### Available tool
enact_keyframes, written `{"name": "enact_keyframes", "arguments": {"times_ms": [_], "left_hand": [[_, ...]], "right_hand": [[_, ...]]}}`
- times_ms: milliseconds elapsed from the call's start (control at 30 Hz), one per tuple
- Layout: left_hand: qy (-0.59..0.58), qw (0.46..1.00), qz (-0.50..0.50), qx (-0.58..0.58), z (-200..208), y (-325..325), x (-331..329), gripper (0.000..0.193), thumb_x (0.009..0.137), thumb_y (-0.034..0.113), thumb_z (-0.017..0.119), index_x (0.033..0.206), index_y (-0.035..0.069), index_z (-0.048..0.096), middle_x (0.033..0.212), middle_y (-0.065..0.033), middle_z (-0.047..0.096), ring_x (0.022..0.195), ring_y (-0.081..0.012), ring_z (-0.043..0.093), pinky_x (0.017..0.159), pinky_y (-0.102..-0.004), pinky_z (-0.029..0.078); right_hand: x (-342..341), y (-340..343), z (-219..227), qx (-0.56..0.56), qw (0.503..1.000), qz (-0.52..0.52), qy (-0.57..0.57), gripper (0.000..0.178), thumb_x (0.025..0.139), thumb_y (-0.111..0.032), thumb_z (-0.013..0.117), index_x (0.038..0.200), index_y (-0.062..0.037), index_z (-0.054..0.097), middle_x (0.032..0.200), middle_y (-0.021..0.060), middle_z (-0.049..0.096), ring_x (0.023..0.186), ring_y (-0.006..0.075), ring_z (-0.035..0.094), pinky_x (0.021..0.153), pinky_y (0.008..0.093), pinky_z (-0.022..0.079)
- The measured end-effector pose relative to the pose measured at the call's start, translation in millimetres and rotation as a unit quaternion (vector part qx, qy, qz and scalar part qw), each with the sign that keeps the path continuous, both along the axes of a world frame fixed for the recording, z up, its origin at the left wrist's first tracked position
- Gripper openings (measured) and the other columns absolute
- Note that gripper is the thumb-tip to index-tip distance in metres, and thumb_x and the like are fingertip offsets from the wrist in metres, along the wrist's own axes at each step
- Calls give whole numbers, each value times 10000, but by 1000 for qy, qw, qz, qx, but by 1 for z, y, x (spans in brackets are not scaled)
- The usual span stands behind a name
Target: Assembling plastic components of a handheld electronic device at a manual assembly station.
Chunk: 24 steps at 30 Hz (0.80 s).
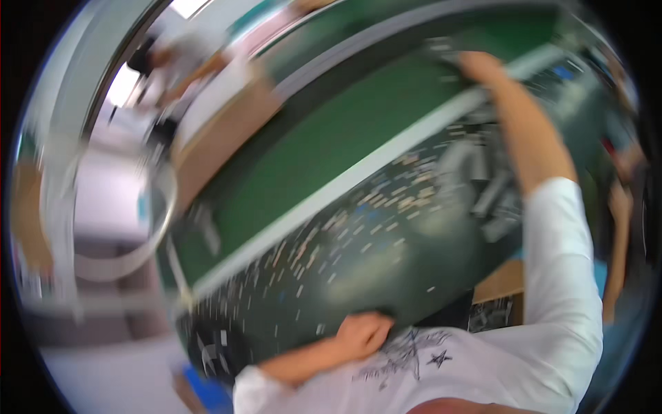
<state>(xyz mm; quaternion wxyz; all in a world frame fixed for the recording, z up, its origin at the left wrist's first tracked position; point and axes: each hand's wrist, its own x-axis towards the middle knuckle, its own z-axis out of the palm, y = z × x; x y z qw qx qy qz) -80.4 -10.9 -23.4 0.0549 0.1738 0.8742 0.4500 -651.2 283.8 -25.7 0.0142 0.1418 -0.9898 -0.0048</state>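
My right hand (480, 67) reaches far over the green conveyor belt (331, 152), its fingers smeared by motion. At its fingertips is a small grey part (441, 48), too blurred to name; whether the fingers grip it is unclear. My left hand (364, 334) is close to my body at the near edge of the dark green worktop (441, 255), fingers curled closed. A bit of something black shows by its knuckles, and what it holds, if anything, is hidden. Many small pale strips (310, 252) lie scattered across the worktop. Grey parts (493, 193) are heaped below my right forearm.
A pale rail (358, 169) divides belt from worktop. Another grey piece (207, 228) lies at the belt's left end. Under the near edge stands a cardboard box (500, 283). Across the belt, at upper left, a person (183, 65) works by a carton (221, 131); another person's arm (619, 214) is at right.
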Motion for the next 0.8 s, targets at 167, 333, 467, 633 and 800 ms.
{"name": "enact_keyframes", "arguments": {"times_ms": [167, 333, 467, 633, 800], "left_hand": [[30, 870, 480, -110, 31, -126, -77, 267, 842, 133, 601, 1069, -4, 571, 1048, -173, 601, 939, -342, 560, 855, -378, 451], [-72, 697, 633, -329, 1, -369, -79, 754, 830, 501, 638, 1281, -70, 445, 1252, -292, 495, 1183, -450, 458, 998, -500, 393], [-43, 740, 641, -199, -25, -406, -112, 458, 853, 329, 671, 1045, -46, 490, 901, -168, 592, 696, -307, 592, 619, -423, 501], [-111, 765, 594, 224, 6, -324, -200, 308, 897, 286, 645, 928, 43, 459, 606, -32, 447, 432, -130, 414, 360, -292, 327], [-29, 817, 504, 280, 12, -381, -279, 242, 900, 253, 634, 889, 38, 523, 688, -72, 542, 511, -177, 510, 443, -322, 391]], "right_hand": [[-4, -26, 34, -58, 995, 43, 67, 253, 838, -226, 553, 952, -10, 618, 974, 230, 651, 945, 397, 616, 830, 453, 474], [112, -129, 60, -506, 823, 40, -255, 304, 904, -371, 521, 1083, -132, 577, 790, 19, 618, 456, 58, 408, 375, 222, 272], [198, -187, 52, -578, 715, 8, -392, 260, 913, -314, 541, 1089, -122, 543, 796, 14, 550, 460, 57, 374, 370, 226, 249], [187, -280, 35, -548, 733, 58, -399, 284, 906, -271, 557, 1115, -80, 536, 821, 46, 533, 514, 115, 435, 422, 273, 339], [181, -438, 35, -649, 668, 120, -343, 478, 884, -179, 591, 1299, -23, 412, 927, 98, 601, 638, 170, 579, 504, 283, 466]]}}
